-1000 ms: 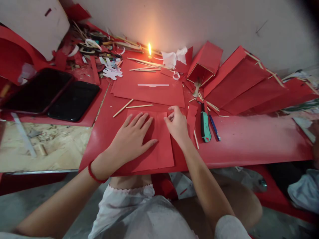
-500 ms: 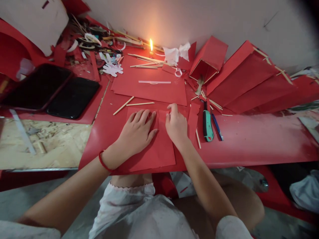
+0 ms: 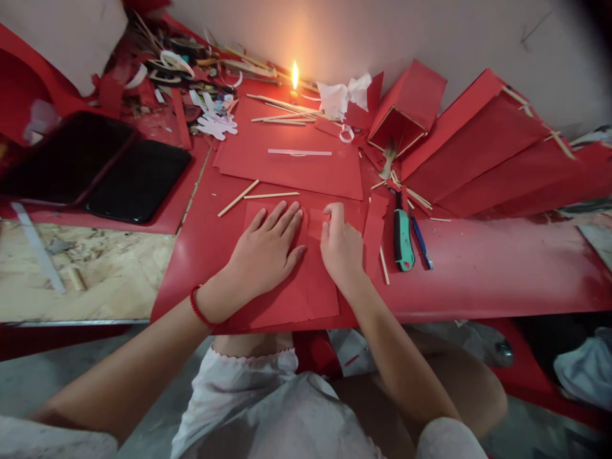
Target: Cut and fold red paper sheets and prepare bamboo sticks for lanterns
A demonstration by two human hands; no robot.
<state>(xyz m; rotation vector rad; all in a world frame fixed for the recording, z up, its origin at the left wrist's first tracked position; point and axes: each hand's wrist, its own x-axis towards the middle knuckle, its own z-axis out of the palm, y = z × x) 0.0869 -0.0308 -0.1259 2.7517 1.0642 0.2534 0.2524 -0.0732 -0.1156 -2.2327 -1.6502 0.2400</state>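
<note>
Red counter (image 3: pixel 482 274), cluttered. Red paper sheet (image 3: pixel 315 299) lies straight ahead of the person, long axis running away from them. Hands apart: left hand (image 3: pixel 265 252) flat on the sheet, right hand (image 3: pixel 340 245) nearer the small flap (image 3: pixel 316 223), fingertips (image 3: pixel 329 211) at its edge — both on the paper.

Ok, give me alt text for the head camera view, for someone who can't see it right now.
A bare left hand lies spread and a bare right hand rests on a rectangular red paper sheet on a red tabletop. Beyond them lie thin wooden sticks, a green-handled utility knife and a small lit candle.
</note>
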